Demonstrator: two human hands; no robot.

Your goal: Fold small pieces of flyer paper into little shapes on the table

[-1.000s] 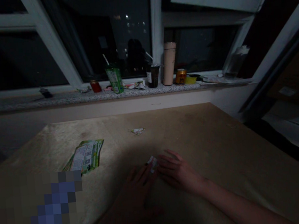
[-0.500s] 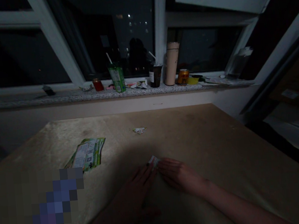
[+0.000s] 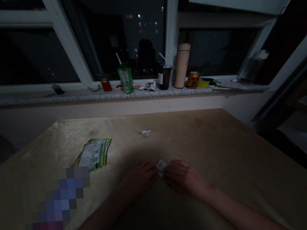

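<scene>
A small whitish piece of printed paper [image 3: 161, 164] lies low over the table between my two hands. Fingers of my left hand [image 3: 141, 175] are bent and close together, their tips at the paper's left edge. My right hand [image 3: 181, 175] closes on the opposite edge, its fingers covering part of it; the thumb is hidden. Farther back on the table sits a small folded triangle of printed paper [image 3: 146, 133]. Dim light and shadow blur the finer details of both hands.
Green printed packets [image 3: 99, 153] lie on the brown tabletop [image 3: 203, 135] at left, beside a pixelated area. Along the windowsill [image 3: 141, 93] stand a green cup [image 3: 125, 78], a dark cup [image 3: 164, 77], a pink flask [image 3: 182, 66], an orange can [image 3: 193, 80] and a red jar [image 3: 106, 85].
My left hand has drawn back to the left and curled its fingers, exposing more of the paper. The right hand stays at its edge. The view has shifted slightly.
</scene>
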